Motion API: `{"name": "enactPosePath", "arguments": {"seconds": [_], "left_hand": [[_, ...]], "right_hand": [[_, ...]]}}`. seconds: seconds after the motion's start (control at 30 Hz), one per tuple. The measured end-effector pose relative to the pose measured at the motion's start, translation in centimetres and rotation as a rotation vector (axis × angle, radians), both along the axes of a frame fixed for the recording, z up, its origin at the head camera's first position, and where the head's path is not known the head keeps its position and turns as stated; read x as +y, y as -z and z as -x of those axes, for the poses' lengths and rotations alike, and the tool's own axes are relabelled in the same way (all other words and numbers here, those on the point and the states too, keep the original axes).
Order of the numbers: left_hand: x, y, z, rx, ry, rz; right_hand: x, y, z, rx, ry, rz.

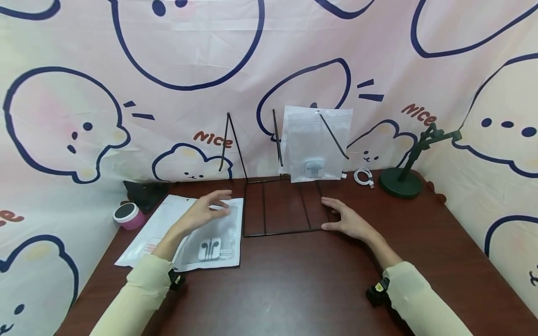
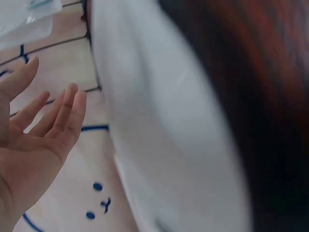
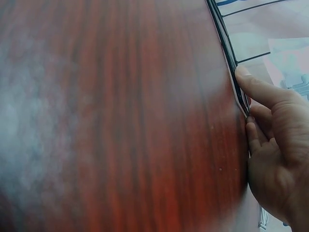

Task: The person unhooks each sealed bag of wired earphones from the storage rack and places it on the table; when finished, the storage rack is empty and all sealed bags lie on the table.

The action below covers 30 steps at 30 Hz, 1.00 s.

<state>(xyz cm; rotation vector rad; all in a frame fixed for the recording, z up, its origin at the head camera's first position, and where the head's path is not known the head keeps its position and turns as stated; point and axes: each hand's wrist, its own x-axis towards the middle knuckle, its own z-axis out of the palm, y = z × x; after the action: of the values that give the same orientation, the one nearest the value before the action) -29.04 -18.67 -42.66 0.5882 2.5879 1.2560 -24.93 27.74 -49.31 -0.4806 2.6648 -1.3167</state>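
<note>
At the far left of the dark reddish-brown wooden table we see a small round pink jar with a dark top, and just beside it a black object whose kind we cannot tell. Next come two flat white plastic packets: one with a faint reddish label, the other printed with white earphones, partly overlapping it. Our left hand hangs over them with fingers spread and loosely bent, holding nothing.

In the middle lies the thing our work centres on, a black thin-wire rack, its base flat on the table and its bent uprights rising at the back. Towards its right end a white zip-style packet stands upright (a slanting wire crosses in front of it). At the right front corner, our right hand has thumb and forefinger wide apart, the thumb touching the front rail; how firmly it presses, we cannot tell.

Farther right sit a coiled white cable and a dark green stand with a round base.

We judge the step in hand to be steadying the rack. We do best to press lightly at the corner, slide rather than lift, and avoid jolts that could tip the standing packet.
</note>
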Motion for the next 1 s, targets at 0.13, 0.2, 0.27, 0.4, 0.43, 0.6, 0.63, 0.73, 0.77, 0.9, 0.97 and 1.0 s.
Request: {"name": "enactPosePath", "arguments": {"seconds": [0.13, 0.2, 0.27, 0.4, 0.43, 0.6, 0.63, 0.73, 0.77, 0.9, 0.97, 1.0], "left_hand": [[1.3, 1.2, -0.2, -0.016, 0.034, 0.000], [1.8, 1.7, -0.2, -0.022, 0.052, -0.002], [2.1, 1.9, -0.3, -0.028, 0.063, -0.012], [2.9, 2.1, -0.1, -0.018, 0.078, -0.010], [3.1, 2.1, 0.0, -0.019, 0.080, -0.005], [3.5, 2.4, 0.3, -0.058, 0.075, 0.025], [3.5, 2.5, 0.4, -0.068, 0.075, 0.028], [3.5, 2.6, 0.5, -0.088, 0.084, 0.033], [3.4, 2.6, 0.6, -0.092, 0.089, 0.035], [3.5, 2.8, 0.8, -0.093, 0.107, 0.053], [3.6, 2.9, 0.8, -0.090, 0.108, 0.073], [3.6, 3.0, 0.8, -0.088, 0.110, 0.085]], "right_hand": [[0.0, 0.1, 0.0, 0.000, -0.002, -0.007], [0.0, 0.1, 0.0, -0.003, -0.004, -0.010], [0.0, 0.1, 0.0, -0.004, -0.007, -0.007], [0.1, 0.0, 0.0, 0.001, -0.006, -0.005], [0.1, -0.1, 0.0, 0.004, -0.006, -0.004], [0.1, -0.3, 0.0, 0.017, -0.007, -0.019], [0.1, -0.3, 0.0, 0.015, -0.007, -0.017], [0.1, -0.5, 0.0, 0.007, -0.007, -0.010], [0.1, -0.5, 0.0, 0.004, -0.007, -0.007], [0.2, -0.4, 0.0, -0.002, -0.004, -0.007], [0.2, -0.2, 0.0, 0.006, -0.005, -0.011], [0.2, -0.1, 0.0, 0.009, -0.004, -0.013]]}}
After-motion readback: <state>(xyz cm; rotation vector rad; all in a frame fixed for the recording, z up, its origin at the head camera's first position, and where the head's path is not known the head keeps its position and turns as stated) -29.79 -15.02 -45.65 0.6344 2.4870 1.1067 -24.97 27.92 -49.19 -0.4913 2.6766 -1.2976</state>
